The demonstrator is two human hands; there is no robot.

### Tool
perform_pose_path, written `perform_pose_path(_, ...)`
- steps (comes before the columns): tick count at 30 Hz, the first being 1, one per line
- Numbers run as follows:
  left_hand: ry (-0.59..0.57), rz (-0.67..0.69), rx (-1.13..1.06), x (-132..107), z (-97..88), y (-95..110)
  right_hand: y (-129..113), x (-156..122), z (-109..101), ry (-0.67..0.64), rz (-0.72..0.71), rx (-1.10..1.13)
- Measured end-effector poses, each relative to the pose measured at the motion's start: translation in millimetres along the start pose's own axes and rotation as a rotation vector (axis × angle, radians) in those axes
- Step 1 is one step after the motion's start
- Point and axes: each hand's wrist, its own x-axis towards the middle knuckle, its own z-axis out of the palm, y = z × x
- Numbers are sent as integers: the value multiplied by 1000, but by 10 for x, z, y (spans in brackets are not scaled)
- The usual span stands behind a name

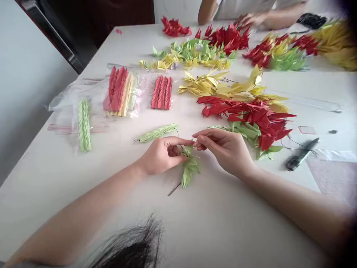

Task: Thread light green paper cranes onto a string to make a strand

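Left hand (163, 154) pinches the top of a green folded-paper string (189, 169) at frame centre; right hand (223, 149), fingers closed, grips the same top end. Second green string (158, 133) lies just above. Red paper pile (251, 119) right of centre on the white table (217, 223).

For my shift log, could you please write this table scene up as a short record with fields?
Left hand: pinches green paper strand near its top
Right hand: pinches the same strand's top end
Beside them: loose green strand, red paper pile, black tool
In clear bag: red strands
Far edge: another person's hand
Surface: white table
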Motion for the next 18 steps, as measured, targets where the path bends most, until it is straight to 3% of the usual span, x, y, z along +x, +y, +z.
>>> perform_pose_path(12,-20,-39,-72,18,-31,-7,53,78,-36,-77,169,121)
perform_pose_path(15,-17,-46,-143,30,-44,-11,48,74,-25,-48,163,154)
perform_pose_path(18,-13,-69,-246,44,-46,-1,24,30,-8,25,71,108)
